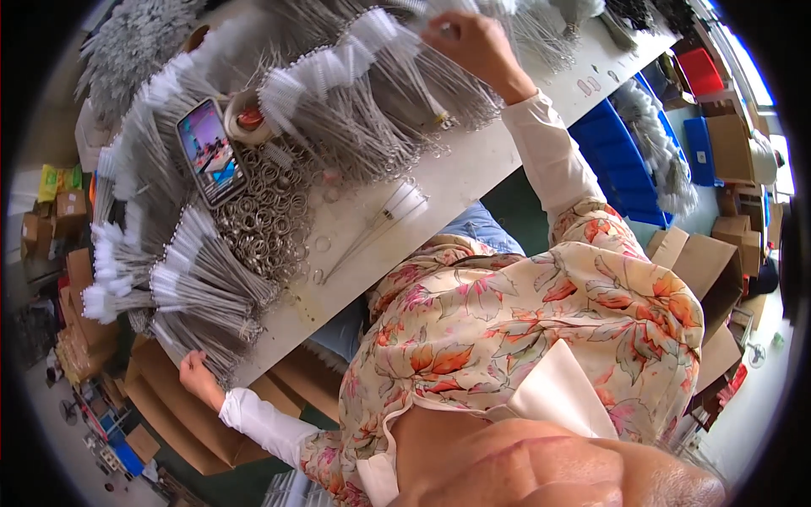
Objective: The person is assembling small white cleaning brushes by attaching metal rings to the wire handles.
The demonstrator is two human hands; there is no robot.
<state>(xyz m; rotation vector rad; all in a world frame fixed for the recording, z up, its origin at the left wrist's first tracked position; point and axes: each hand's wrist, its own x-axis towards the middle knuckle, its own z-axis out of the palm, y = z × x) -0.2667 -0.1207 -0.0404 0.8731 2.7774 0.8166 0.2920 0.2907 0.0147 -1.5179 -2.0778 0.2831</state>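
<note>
Wire-handled brushes with white bristles [190, 279] lie in fanned bundles along the left end of the table. At that corner my left hand [201, 382] has its fingers curled beside the twisted wire ends; what they hold, if anything, is hidden. My right hand [477, 51] is raised over a second row of brush bundles [338, 110] at the back. Its thumb and fingers are pinched together, and I cannot make out anything between them. A heap of metal rings [266, 215] lies between the bundles. A few loose brushes [397, 207] rest nearer to me.
A phone [209, 152] with a lit screen leans on the bundles, next to a roll of tape [247, 122]. Blue bins [621, 148] stand right of the table [355, 279]. Cardboard boxes [182, 414] are below its left end, with more boxes [701, 270] at the right.
</note>
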